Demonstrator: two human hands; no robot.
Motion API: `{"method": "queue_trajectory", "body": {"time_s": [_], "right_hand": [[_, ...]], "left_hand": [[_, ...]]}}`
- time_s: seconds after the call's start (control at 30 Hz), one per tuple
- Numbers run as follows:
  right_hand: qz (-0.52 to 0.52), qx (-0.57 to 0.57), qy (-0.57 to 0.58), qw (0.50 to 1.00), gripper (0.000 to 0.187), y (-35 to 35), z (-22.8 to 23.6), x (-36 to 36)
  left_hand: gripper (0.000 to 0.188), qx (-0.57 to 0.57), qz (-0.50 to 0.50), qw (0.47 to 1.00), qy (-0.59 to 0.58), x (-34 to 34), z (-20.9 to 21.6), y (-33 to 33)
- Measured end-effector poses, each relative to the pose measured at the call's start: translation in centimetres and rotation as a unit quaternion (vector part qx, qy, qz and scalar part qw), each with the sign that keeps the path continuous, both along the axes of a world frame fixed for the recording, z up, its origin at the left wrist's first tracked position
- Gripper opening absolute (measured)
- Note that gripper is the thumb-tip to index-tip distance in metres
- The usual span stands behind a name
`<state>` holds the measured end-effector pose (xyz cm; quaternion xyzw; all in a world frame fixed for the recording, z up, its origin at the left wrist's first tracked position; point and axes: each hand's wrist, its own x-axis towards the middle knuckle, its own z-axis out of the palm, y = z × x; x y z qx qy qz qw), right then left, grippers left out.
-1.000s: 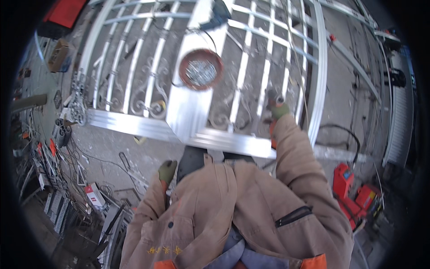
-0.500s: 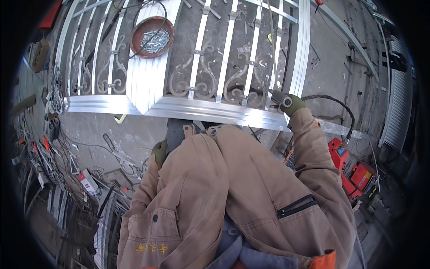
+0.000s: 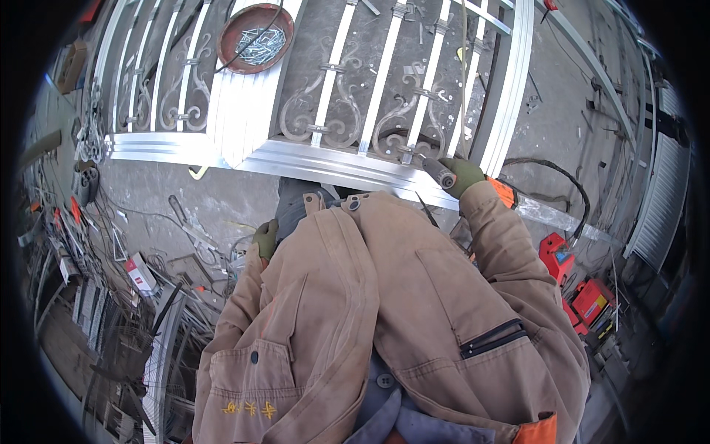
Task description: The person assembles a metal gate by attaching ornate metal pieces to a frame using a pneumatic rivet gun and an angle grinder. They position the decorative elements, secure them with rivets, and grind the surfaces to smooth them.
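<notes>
A green glove covers my right hand [image 3: 464, 176], which is closed around a power drill [image 3: 441, 172] with a grey rounded body. The drill's thin front end points up and left, at the bottom rail [image 3: 347, 169] of a silvery metal railing, close to the foot of one upright bar [image 3: 418, 127]. An orange part [image 3: 506, 192] shows just behind this hand. My left hand [image 3: 265, 238], also gloved in green, is low beside my left leg [image 3: 293, 207]; its fingers are mostly hidden. Grey scrollwork [image 3: 346, 122] stands between the bars.
A reddish-brown bowl [image 3: 225, 55] of screws sits on the railing's broad middle post [image 3: 248, 111]. A black cable [image 3: 573, 174] curves at right. Red cases [image 3: 592, 300] lie behind my right arm. Metal scraps and a fan guard [image 3: 118, 362] crowd the left.
My right hand has carried the drill left along the bottom rail, from the corner to near an upright bar. My left hand stays by my leg. The view has shifted slightly.
</notes>
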<state>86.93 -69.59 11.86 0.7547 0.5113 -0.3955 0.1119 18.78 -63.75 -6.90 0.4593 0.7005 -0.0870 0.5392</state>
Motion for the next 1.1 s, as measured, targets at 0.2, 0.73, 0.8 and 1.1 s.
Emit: {"method": "queue_trajectory", "body": {"time_s": [0.2, 0.73, 0.8, 1.1], "right_hand": [[0.030, -0.012, -0.002, 0.999, 0.038, 1.3, -0.9, -0.8], [0.042, -0.023, 0.004, 0.999, 0.034, 2.1, -2.9, -0.5], [0.044, -0.034, -0.013, 0.998, 0.034, 2.2, -3.4, -0.7], [0.049, -0.093, -0.033, 0.994, 0.037, 4.0, -5.3, -0.6]], "left_hand": [[0.070, -0.014, 0.001, 1.000, 0.009, 0.0, 0.6, -0.2], [0.074, -0.030, 0.005, 0.999, 0.013, 0.8, 3.3, 0.0], [0.074, -0.040, 0.012, 0.999, 0.014, 1.5, 3.6, 0.3], [0.073, -0.065, 0.042, 0.996, 0.035, 2.3, 4.7, 0.6]]}}
